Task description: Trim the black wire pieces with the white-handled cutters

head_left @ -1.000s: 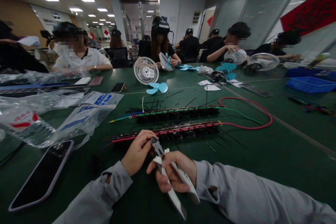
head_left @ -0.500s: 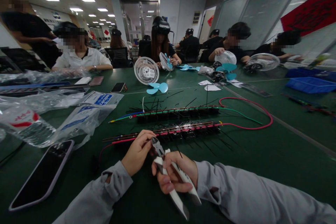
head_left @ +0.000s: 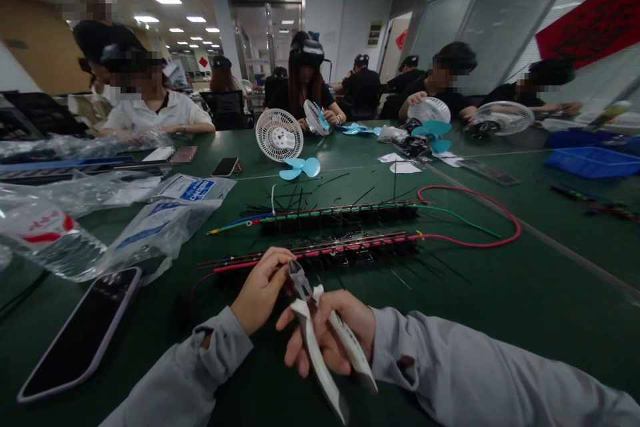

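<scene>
My right hand [head_left: 333, 330] grips diagonal cutting pliers [head_left: 303, 282] with white handles, some fingers stretched past the handles. The jaws point up and left, close beside the fingertips of my left hand [head_left: 265, 290]. That hand is closed at the near edge of a wire harness [head_left: 360, 243], a long dark strip with a red cable and thin black cable tie tails sticking out. The pliers partly hide what lies between its fingertips. Behind lies a second wire harness [head_left: 345, 210] with a green cable and more black tails.
A phone [head_left: 80, 340], a water bottle [head_left: 55, 233] and plastic bags [head_left: 165, 213] lie at left. A red cable [head_left: 515, 227] loops at right, near a blue tray [head_left: 593, 161]. Across the table, people handle fan parts near a white fan grille [head_left: 279, 135] and blue blades [head_left: 300, 168].
My right fingers have loosened and spread, and the plier handles have swung slightly left. My left hand stays put. A standing person at the back left has moved right.
</scene>
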`<state>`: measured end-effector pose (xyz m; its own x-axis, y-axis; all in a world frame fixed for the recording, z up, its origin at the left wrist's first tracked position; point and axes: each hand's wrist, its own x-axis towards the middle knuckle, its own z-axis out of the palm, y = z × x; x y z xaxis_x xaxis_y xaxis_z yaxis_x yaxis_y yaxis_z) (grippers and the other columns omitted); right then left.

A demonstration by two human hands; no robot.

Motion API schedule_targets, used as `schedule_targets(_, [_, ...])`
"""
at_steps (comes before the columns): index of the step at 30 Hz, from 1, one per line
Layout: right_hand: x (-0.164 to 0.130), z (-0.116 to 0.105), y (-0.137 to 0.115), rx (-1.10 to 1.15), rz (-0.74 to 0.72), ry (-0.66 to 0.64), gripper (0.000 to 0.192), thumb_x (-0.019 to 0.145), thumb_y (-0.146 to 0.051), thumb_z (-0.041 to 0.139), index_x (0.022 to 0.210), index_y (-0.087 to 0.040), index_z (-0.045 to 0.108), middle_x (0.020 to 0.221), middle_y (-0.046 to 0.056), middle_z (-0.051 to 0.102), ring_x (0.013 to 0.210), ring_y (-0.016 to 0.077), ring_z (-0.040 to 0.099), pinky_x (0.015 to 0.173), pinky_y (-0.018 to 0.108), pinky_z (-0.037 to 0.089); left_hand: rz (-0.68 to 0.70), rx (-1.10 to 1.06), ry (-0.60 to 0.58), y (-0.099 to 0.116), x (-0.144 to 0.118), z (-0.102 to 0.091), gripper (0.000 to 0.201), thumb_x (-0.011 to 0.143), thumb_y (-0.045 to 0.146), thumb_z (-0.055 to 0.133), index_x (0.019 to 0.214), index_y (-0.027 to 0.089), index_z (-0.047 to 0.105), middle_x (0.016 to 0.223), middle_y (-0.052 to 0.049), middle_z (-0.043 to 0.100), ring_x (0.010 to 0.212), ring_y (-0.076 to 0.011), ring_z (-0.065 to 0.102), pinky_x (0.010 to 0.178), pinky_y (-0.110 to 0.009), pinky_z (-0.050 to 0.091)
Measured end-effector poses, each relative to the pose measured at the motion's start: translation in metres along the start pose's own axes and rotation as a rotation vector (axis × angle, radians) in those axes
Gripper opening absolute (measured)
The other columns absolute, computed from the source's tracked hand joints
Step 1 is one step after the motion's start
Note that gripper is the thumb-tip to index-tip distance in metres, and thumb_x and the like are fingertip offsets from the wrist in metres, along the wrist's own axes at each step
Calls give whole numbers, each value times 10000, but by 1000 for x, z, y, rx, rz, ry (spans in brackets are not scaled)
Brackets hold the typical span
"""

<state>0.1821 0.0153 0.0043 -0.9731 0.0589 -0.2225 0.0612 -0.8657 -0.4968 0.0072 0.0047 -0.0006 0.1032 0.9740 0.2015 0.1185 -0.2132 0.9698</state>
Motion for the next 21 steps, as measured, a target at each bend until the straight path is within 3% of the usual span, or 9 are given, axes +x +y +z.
schedule_targets(6, [1,5,-1,43,-8,13,559,604,-224,395,1144,-95,465,1060,162,606,929,237,611,576,236,490,51,71,36,0,1,0,168,877,277,445,850,175,576,995,-62,509,810,-160,548,646,-265,501])
schedule_targets(10, [0,5,0,47,-26,11,559,613,-230,409,1148,-82,467,1091,177,590,926,241,610,599,242,487,87,114,37,-1,2,-1,168,875,258,444,831,176,583,984,-61,526,901,-181,540,735,-292,489])
schedule_targets(21, [-1,3,0,19,-7,48,523,641,-218,416,1148,-99,464,1076,164,601,910,224,619,609,251,486,55,118,-3,4,2,2,188,876,254,435,794,170,582,999,-64,504,844,-169,544,642,-267,501])
